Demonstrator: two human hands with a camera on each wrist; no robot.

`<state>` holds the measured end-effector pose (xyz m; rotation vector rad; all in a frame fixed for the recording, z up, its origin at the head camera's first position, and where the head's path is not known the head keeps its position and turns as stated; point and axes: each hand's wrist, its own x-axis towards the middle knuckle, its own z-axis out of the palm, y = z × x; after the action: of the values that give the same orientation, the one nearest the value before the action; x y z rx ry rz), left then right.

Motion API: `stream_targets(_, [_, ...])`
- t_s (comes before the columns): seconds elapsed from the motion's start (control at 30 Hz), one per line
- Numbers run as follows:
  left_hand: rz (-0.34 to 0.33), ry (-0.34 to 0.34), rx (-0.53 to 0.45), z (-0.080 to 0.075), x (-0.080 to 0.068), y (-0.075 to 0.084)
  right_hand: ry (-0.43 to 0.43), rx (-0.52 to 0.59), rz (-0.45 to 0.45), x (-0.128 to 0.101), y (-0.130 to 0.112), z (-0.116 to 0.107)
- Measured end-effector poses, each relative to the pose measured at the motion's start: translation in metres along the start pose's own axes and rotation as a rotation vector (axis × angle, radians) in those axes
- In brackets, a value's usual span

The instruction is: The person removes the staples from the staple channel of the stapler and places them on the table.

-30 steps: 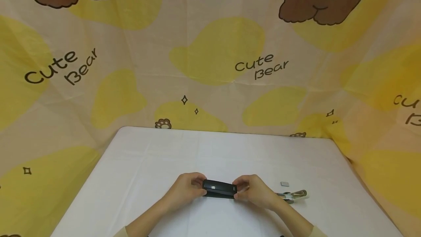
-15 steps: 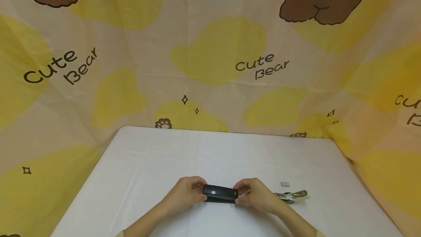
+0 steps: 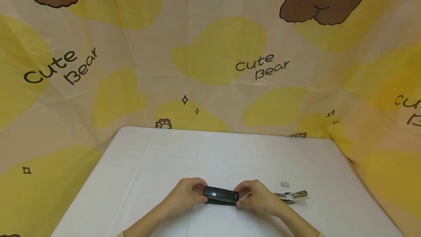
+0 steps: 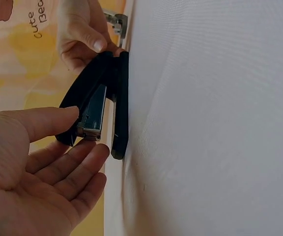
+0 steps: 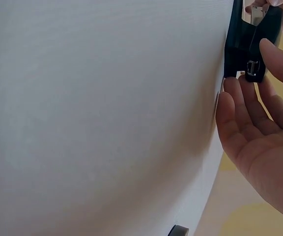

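A black stapler (image 3: pixel 219 194) stands on the white table in front of me, lying crosswise between both hands. My left hand (image 3: pixel 185 196) pinches the front end of its upper arm between thumb and fingers. In the left wrist view, the stapler's metal magazine (image 4: pixel 95 109) shows under the raised arm, with a gap above the base (image 4: pixel 122 105). My right hand (image 3: pixel 261 198) holds the rear end, its thumb (image 5: pixel 281 61) on the upper side and fingers at the end. The undersides of the fingertips are partly hidden in the head view.
Right of my right hand lies a small metal tool (image 3: pixel 291 196) with a greenish see-through end, partly hidden by the wrist. Just beyond it is a small grey block (image 3: pixel 285 184), perhaps staples. The white table (image 3: pixel 204 156) meets a bear-print cloth (image 3: pixel 210 94) behind.
Both hands and the stapler have shifted slightly toward me and a little to the right. The grip at each end looks the same.
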<state>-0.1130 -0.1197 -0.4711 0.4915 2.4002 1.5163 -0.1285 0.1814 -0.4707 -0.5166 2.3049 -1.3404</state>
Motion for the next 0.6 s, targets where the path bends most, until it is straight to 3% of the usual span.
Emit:
stream_targets(0.4, [0.042,-0.012,-0.002,0.001,-0.0036,-0.0049,-0.026,-0.04,-0.031,-0.0019,-0.0009,-0.0018])
stream_targets(0.6, [0.037,-0.012,0.045,-0.0008,-0.0029,-0.009,0.014,-0.106,-0.079,0.0006,-0.0085,0.0])
